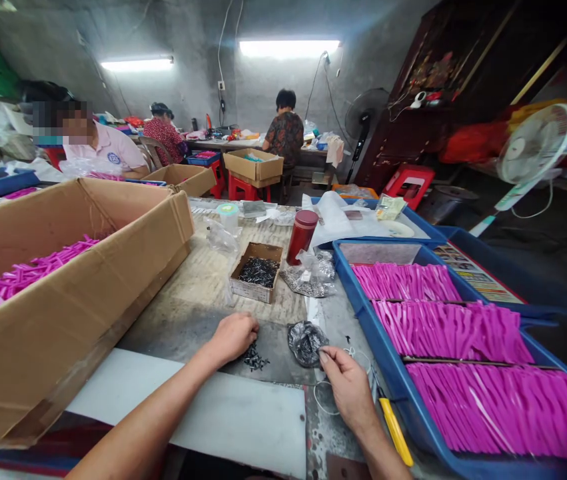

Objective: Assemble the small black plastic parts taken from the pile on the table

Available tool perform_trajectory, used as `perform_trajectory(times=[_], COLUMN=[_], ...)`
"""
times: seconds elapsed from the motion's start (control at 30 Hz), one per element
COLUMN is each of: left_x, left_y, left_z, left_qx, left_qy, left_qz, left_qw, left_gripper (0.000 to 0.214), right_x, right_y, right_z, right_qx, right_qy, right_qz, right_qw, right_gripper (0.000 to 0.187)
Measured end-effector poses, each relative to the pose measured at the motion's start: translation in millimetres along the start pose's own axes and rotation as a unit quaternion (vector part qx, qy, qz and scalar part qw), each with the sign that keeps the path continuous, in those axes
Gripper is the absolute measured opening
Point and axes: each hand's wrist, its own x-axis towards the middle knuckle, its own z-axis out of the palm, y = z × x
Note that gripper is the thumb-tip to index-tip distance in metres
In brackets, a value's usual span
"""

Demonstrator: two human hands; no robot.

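My left hand point(233, 333) rests curled on the dark table top, fingers closed beside a small heap of black metal bits point(254, 361). My right hand point(346, 387) pinches the edge of a crumpled clear bag point(305, 342) that holds more black bits. Both hands lie just behind a white board point(203, 407) on the table. A yellow-handled tool point(396, 430) lies by my right wrist.
A large cardboard box point(63, 313) with pink strips stands at left. Blue trays point(388, 373) of pink strips fill the right. A small carton of black parts point(257, 272), a red flask point(302, 237) and plastic bags sit mid-table. Three people work farther back.
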Motion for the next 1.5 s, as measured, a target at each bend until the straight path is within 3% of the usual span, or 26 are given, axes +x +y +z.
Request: perform_trajectory(times=[0.27,0.47,0.6,0.73,0.9,1.0,1.1,1.27,1.5], left_x=[5,0,-4,-4,-6,-8,-10,-9,-4], left_y=[8,15,19,22,28,32,37,46,53], left_z=[3.1,7.5,10.0,13.2,19.9,21.5,20.5,19.3,25.1], left_qx=[0.032,0.065,0.041,-0.036,-0.14,-0.176,-0.225,-0.294,-0.408], left_qy=[-0.025,0.008,0.038,0.073,0.116,0.109,0.106,0.083,0.083], left_qz=[-0.01,-0.015,-0.032,-0.029,0.047,0.06,0.065,0.034,0.014], left_qw=[0.999,0.998,0.998,0.996,0.982,0.977,0.966,0.952,0.909], left_gripper=[0.019,0.019,0.019,0.02,0.028,0.028,0.023,0.019,0.022], right_x=[0,6,11,19,27,29,29,27,24], right_y=[1,-1,-8,-14,-15,-17,-21,-20,-14], right_z=[0,-4,-5,-1,10,14,16,14,10], right_qx=[-0.007,-0.057,-0.149,-0.297,-0.477,-0.538,-0.559,-0.564,-0.538], right_qy=[0.003,0.0,-0.016,-0.059,-0.111,-0.123,-0.136,-0.137,-0.117], right_qz=[-0.006,-0.038,-0.069,-0.13,-0.152,-0.152,-0.154,-0.163,-0.172], right_qw=[1.0,0.998,0.986,0.944,0.858,0.82,0.803,0.798,0.817], right_gripper=[0.026,0.025,0.024,0.021,0.017,0.015,0.016,0.017,0.013])
